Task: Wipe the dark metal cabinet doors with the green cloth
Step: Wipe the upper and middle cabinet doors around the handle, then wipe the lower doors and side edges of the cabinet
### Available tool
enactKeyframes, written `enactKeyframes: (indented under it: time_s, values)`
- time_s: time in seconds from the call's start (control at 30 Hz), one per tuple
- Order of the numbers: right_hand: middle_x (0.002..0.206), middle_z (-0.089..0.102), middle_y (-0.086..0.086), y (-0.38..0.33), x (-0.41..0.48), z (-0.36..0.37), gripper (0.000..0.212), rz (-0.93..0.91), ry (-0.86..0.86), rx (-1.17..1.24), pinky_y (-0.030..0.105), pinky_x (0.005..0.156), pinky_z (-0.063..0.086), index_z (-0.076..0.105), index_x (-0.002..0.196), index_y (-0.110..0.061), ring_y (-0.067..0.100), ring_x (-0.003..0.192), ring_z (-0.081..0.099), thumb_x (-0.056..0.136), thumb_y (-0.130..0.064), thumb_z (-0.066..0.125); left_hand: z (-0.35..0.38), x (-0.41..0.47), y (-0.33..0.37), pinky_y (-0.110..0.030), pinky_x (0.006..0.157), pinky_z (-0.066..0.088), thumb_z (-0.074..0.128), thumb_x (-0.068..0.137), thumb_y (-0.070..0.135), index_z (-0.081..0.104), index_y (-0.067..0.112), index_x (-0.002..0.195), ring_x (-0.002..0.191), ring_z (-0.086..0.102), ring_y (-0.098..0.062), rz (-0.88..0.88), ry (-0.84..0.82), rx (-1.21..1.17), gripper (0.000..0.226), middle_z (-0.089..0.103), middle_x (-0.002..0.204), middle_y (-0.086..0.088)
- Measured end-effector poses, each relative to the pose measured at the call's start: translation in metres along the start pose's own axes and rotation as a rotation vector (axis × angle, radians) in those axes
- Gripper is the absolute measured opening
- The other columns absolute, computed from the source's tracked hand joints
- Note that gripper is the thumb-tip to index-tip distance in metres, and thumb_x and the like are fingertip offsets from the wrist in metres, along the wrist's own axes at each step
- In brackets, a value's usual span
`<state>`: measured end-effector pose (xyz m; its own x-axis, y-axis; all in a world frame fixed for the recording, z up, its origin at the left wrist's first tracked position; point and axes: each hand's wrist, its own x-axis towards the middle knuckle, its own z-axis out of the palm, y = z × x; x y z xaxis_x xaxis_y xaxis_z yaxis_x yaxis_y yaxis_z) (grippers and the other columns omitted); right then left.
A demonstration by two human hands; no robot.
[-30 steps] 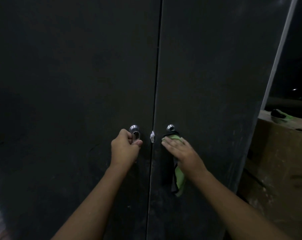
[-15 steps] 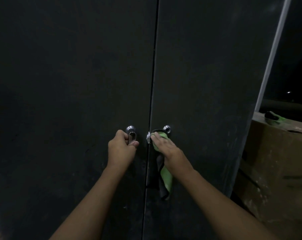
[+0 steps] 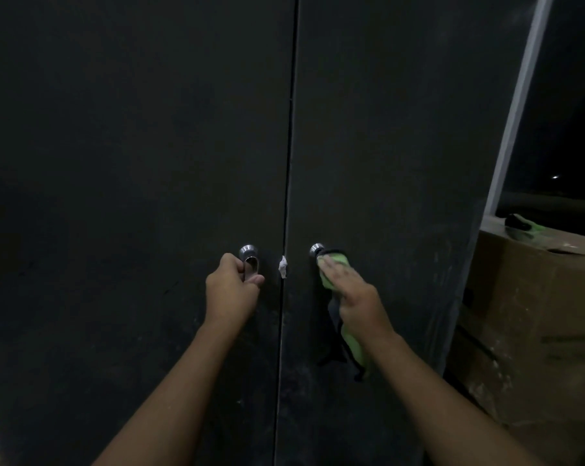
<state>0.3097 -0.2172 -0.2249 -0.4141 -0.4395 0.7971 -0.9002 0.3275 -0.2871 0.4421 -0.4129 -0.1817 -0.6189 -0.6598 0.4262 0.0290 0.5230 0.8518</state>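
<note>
Gripping the left handle (image 3: pixel 250 264) in the left hand (image 3: pixel 232 290)'s curled fingers, pressing the green cloth (image 3: pixel 338 262) flat beneath the right hand (image 3: pixel 360 299)'s straight fingers just under the right handle (image 3: pixel 317 248), seemingly only beginning, leaving speckled cabinet doors (image 3: pixel 385 146) above and below the fingertips unwiped.

Matt dark metal doors (image 3: pixel 385 129), shiny chrome handle (image 3: pixel 249 257), soft green cloth (image 3: pixel 334 267), rough cardboard box (image 3: pixel 536 314).

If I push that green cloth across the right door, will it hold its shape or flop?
Probably floppy: the green cloth hangs limp below the right hand, so it likely bunches and trails. It seems light; flat fingers alone pin it to the door. Its top edge lies by the handle and may catch there.
</note>
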Motion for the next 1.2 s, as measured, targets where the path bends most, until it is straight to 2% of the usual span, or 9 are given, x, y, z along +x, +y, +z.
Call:
enactKeyframes:
  time_s: [0.2, 0.33, 0.43, 0.6, 0.73, 0.8, 0.93, 1.1, 1.2]
  values:
    - [0.142, 0.043, -0.017, 0.01, -0.003, -0.005, 0.094, 0.181, -0.133, 0.11, 0.021, 0.121, 0.014, 0.055, 0.138, -0.02, -0.022, 0.132, 0.026, 0.058, 0.028, 0.043, 0.001, 0.0, -0.001, -0.025, 0.065, 0.048, 0.072, 0.086, 0.013, 0.052, 0.013, 0.088, 0.085, 0.066, -0.016, 0.001, 0.006, -0.002, 0.02, 0.066, 0.091, -0.004]
    - [0.139, 0.05, -0.013, 0.019, -0.014, -0.009, 0.091, 0.278, -0.195, 0.185, 0.027, 0.121, 0.02, 0.066, 0.127, -0.022, -0.01, 0.131, 0.04, 0.055, 0.027, 0.04, 0.001, 0.0, -0.001, -0.035, 0.075, 0.055, 0.072, 0.086, 0.013, 0.052, 0.012, 0.091, 0.086, 0.066, -0.018, -0.004, 0.0, -0.005, 0.021, 0.065, 0.092, -0.004]
    - [0.132, 0.061, -0.006, 0.011, -0.017, -0.018, 0.088, 0.369, -0.197, 0.312, 0.017, 0.113, 0.033, 0.072, 0.113, -0.032, -0.008, 0.125, 0.051, 0.061, 0.03, 0.038, 0.001, -0.003, 0.002, -0.032, 0.072, 0.052, 0.071, 0.088, 0.013, 0.052, 0.011, 0.094, 0.088, 0.064, -0.018, -0.014, -0.019, 0.009, 0.02, 0.064, 0.095, -0.005]
    - [0.114, 0.072, -0.015, -0.021, -0.021, -0.043, 0.072, 0.459, -0.015, 0.513, 0.017, 0.103, 0.044, 0.071, 0.112, -0.036, 0.001, 0.116, 0.062, 0.072, 0.023, 0.065, -0.009, -0.025, 0.017, -0.032, 0.07, 0.047, 0.065, 0.089, 0.011, 0.046, 0.014, 0.103, 0.089, 0.059, -0.019, -0.088, -0.09, 0.085, 0.024, 0.059, 0.101, -0.006]
    - [0.122, 0.07, -0.01, -0.04, -0.038, -0.062, 0.063, 0.534, 0.065, 0.754, 0.026, 0.104, 0.046, 0.063, 0.127, -0.027, 0.008, 0.12, 0.061, 0.082, 0.017, 0.065, -0.004, -0.084, 0.034, -0.055, 0.104, 0.039, 0.063, 0.085, 0.022, 0.037, 0.026, 0.119, 0.099, 0.053, -0.023, 0.017, -0.012, 0.18, 0.043, 0.048, 0.12, 0.001]
    - [0.124, 0.07, 0.0, -0.052, -0.05, -0.064, 0.059, 0.578, 0.112, 0.907, 0.031, 0.103, 0.048, 0.061, 0.131, -0.022, 0.015, 0.119, 0.063, 0.085, 0.016, 0.062, 0.012, -0.112, 0.035, -0.055, 0.109, 0.034, 0.065, 0.082, 0.039, 0.044, 0.033, 0.119, 0.104, 0.051, -0.019, 0.058, -0.115, 0.185, 0.043, 0.041, 0.129, 0.004]
    - [0.117, 0.073, 0.003, -0.07, -0.075, -0.068, 0.054, 0.639, 0.119, 0.981, 0.029, 0.093, 0.055, 0.06, 0.132, -0.017, 0.017, 0.109, 0.068, 0.087, 0.012, 0.06, 0.046, -0.144, 0.029, -0.04, 0.092, 0.054, 0.069, 0.063, 0.071, 0.056, 0.034, 0.108, 0.099, 0.065, -0.005, -0.139, -0.573, -0.237, 0.06, 0.067, 0.113, 0.006]
    - [0.111, 0.075, -0.004, -0.066, -0.109, -0.08, 0.032, 0.631, 0.083, 0.676, 0.029, 0.091, 0.055, 0.071, 0.119, -0.019, 0.011, 0.106, 0.069, 0.092, -0.004, 0.066, 0.067, -0.16, 0.021, -0.033, 0.078, 0.059, 0.078, 0.082, 0.02, 0.065, 0.017, 0.108, 0.087, 0.071, -0.015, -0.119, -0.586, -0.311, 0.029, 0.074, 0.096, 0.0]
    - [0.098, 0.077, 0.001, -0.055, -0.128, -0.088, 0.016, 0.727, 0.141, 0.632, 0.029, 0.083, 0.057, 0.074, 0.104, -0.016, 0.019, 0.097, 0.072, 0.089, -0.01, 0.071, 0.075, -0.17, 0.025, -0.03, 0.071, 0.058, 0.079, 0.079, 0.013, 0.073, 0.015, 0.093, 0.077, 0.073, -0.016, -0.149, -0.556, -0.282, 0.015, 0.076, 0.082, -0.002]
